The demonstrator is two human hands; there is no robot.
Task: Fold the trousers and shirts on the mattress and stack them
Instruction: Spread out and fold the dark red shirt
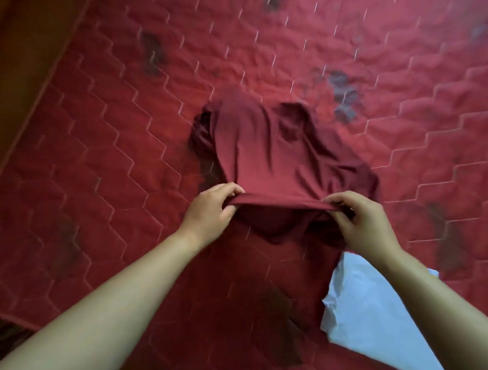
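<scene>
A dark red garment [269, 153] lies on the red quilted mattress [111, 139], its far part spread flat and its near edge lifted. My left hand [213, 208] pinches the left end of that lifted edge. My right hand [363, 225] grips the right end of the same edge. The fabric stretches taut between both hands, and a fold of it hangs in shadow below them. The picture is blurred by motion, so I cannot tell whether it is a shirt or trousers.
A pale blue-white cloth [366, 313] lies on the mattress at the near right, partly under my right forearm. The mattress edge runs along the left, with an orange-brown surface [17, 54] beyond it. Dark stains dot the quilt.
</scene>
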